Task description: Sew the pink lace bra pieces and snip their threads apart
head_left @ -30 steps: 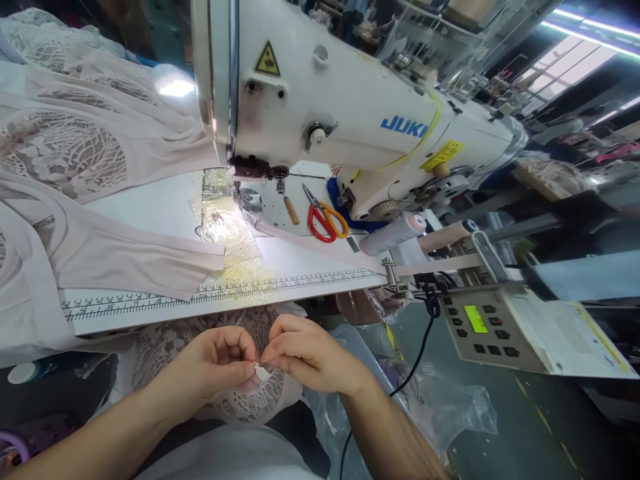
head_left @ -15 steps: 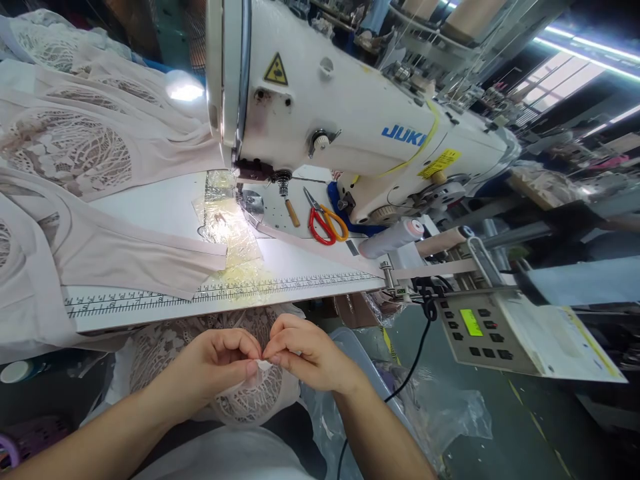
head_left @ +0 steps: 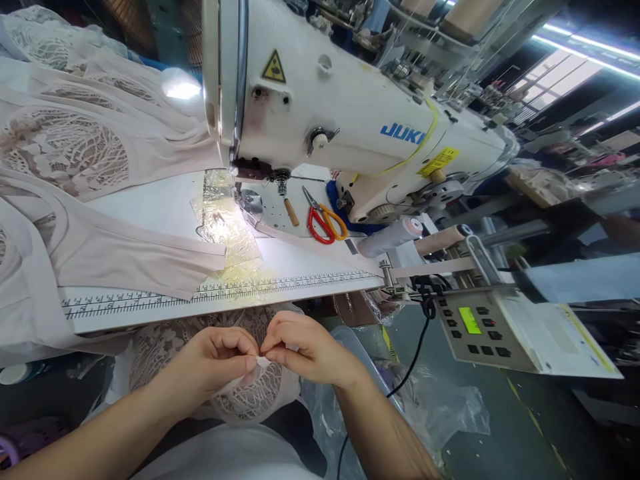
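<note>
Lace on the lap, head view: a pale pink lace-and-fabric garment (head_left: 250, 399) lies over the person's lap, beneath both hands and below the table's front edge.
White bit: a small, thin white scrap (head_left: 263, 362) sits at the meeting fingertips, above the lace; whether it is joined to the garment cannot be told.
Left hand (head_left: 227, 353): thumb and curled fingers pinch the white scrap.
Right hand (head_left: 307, 350): thumb and forefinger pressed together in a pinch at the scrap's edge, close against the left fingertips; what lies between them is hidden.
Table: a white tabletop (head_left: 150, 210) with a printed black ruler scale (head_left: 225, 291) along its front edge.
Sewing machine: a large white JUKI machine (head_left: 320, 87) stands on it.
Scissors: red-and-orange-handled scissors (head_left: 325, 223) lie beside a wooden-handled tool (head_left: 291, 212).
Pile: pale pink lace garments (head_left: 65, 153) cover the table's left side.
</note>
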### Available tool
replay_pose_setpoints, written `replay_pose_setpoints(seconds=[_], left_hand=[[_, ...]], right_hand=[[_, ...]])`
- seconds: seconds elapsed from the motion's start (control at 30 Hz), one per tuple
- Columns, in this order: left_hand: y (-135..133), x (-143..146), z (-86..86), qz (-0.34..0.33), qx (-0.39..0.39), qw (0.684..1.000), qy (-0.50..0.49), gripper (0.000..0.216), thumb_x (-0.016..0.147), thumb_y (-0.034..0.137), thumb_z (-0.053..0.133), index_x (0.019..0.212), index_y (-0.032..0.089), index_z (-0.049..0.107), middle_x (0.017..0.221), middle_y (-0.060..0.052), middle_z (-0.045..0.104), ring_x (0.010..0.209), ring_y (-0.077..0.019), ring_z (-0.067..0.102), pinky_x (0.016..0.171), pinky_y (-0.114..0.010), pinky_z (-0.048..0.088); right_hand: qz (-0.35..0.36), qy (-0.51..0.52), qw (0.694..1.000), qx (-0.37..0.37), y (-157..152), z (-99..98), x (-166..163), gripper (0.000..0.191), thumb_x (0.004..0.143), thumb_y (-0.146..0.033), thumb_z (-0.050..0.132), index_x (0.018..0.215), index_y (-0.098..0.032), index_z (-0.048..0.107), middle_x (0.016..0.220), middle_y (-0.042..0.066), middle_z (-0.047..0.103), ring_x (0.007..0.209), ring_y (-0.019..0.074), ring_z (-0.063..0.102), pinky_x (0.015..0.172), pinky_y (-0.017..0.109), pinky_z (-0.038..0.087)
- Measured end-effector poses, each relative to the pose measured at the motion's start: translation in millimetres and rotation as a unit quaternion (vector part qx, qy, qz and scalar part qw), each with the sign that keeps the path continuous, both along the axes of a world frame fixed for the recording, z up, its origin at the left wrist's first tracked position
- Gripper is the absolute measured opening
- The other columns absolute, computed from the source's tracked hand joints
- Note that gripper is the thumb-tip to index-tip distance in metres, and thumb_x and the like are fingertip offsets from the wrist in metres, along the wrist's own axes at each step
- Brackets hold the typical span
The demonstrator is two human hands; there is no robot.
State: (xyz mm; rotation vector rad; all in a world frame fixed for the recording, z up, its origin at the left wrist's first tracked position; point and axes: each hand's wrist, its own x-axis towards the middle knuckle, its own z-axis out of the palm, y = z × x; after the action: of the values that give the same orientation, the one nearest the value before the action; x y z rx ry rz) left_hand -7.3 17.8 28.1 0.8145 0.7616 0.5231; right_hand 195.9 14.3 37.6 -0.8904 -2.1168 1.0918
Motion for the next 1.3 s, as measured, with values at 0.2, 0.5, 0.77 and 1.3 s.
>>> replay_pose_setpoints(seconds=[0.2,0.5,0.77,1.3], left_hand=[[1,-1,4.5,-0.011,0.046,0.998,0.035,0.016,0.072,0.026,0.069,0.059,0.016,0.066,0.066,0.0,0.055,0.061,-0.011,0.048,0.058,-0.023,0.037],[-1,0,8.2,0.073,0.11,0.988,0.084,0.018,0.073,0.028,0.068,0.06,0.017,0.061,0.066,0.001,0.054,0.064,-0.0119,0.05,0.061,-0.023,0.04],[-5,-4,8.3,0.133,0.218,0.961,0.101,0.011,0.075,0.025,0.066,0.066,0.019,0.065,0.069,-0.001,0.058,0.067,-0.0144,0.055,0.062,-0.023,0.044],[-7,-6,-1.5,0.158,0.337,0.918,0.138,0.014,0.079,0.017,0.059,0.066,0.019,0.063,0.069,-0.001,0.06,0.064,-0.0131,0.058,0.056,-0.021,0.047]], right_hand=[[-0.004,-0.006,0.999,0.035,1,0.2,-4,0.016,0.091,-0.014,0.049,0.08,-0.016,0.061,0.081,0.005,0.058,0.077,0.0146,0.055,0.069,0.025,0.047],[-0.165,-0.101,0.963,0.187,-11,20.3,-14,0.016,0.089,-0.017,0.055,0.102,-0.021,0.064,0.115,0.009,0.062,0.106,0.0205,0.053,0.09,0.037,0.046],[-0.147,0.042,0.939,0.307,-35,25.7,-40,0.016,0.09,-0.01,0.048,0.098,-0.017,0.06,0.095,0.003,0.068,0.098,0.0155,0.061,0.086,0.025,0.051],[0.008,-0.026,0.982,0.185,-63,56.1,-21,0.018,0.1,-0.025,0.042,0.106,-0.019,0.059,0.107,0.003,0.069,0.102,0.0113,0.064,0.089,0.019,0.052]])
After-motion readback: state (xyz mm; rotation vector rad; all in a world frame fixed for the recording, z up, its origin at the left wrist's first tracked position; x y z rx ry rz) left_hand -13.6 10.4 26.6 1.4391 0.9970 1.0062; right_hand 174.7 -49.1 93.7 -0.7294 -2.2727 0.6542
